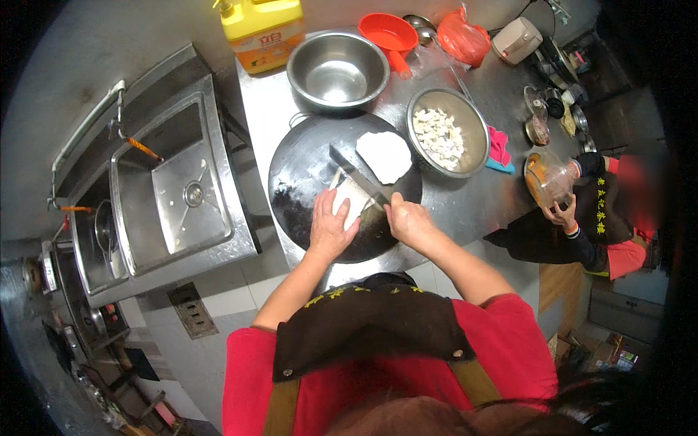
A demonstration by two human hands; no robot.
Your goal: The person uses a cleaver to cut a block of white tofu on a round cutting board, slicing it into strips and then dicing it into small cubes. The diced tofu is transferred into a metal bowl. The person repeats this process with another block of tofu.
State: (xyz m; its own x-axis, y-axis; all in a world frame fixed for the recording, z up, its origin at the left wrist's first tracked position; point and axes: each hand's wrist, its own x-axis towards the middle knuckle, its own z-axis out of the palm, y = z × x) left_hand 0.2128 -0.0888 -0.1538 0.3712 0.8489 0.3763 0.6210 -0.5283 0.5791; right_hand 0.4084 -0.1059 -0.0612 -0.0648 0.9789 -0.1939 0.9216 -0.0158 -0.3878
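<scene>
On a round dark chopping board [305, 141], my left hand [331, 226] presses down on a whitish piece of food [351, 197], fingers spread over it. My right hand [410, 220] is closed around the handle of a cleaver [354, 173], whose blade lies across the far side of that piece. Beyond the blade, a larger flat white slab [385, 157] rests on the board. Right of the board, a steel bowl [475, 133] contains many small pale chopped pieces [439, 136]. The exact kind of food cannot be told.
An empty steel basin [338, 68] stands behind the board, near a yellow jug [264, 41] and a red plastic ladle [388, 34]. A steel sink [191, 163] is at left. Pink and blue cloths [499, 148] lie right of the bowl. A co-worker [594, 212] holds a clear container at right.
</scene>
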